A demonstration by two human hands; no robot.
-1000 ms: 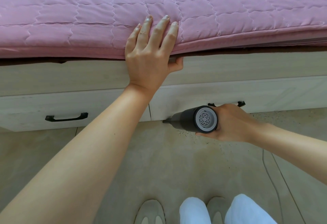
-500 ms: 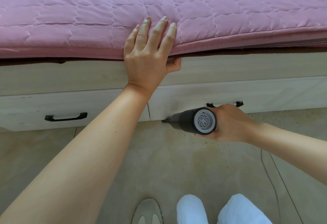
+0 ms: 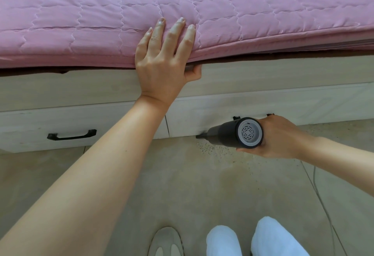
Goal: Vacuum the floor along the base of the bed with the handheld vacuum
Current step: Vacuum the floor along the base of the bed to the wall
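My right hand [image 3: 283,138] grips a dark handheld vacuum [image 3: 228,134] with a grey vented rear cap. It lies low and nearly level, and its narrow nozzle touches the floor where the floor meets the pale wooden bed base [image 3: 222,112]. Dark specks [image 3: 206,149] lie on the beige floor just below the nozzle. My left hand [image 3: 162,63] rests flat on the edge of the pink quilted mattress [image 3: 101,33], fingers straight on top and thumb tucked under the edge.
The bed base has drawers; a black handle [image 3: 71,134] shows on the left one, and another is mostly hidden behind the vacuum. A thin cord [image 3: 321,201] trails over the floor at right. My shoe [image 3: 166,241] and white trouser legs [image 3: 259,239] are at the bottom.
The vacuum and my right hand have slid a little to the right along the bed base. My left hand stays on the mattress edge.
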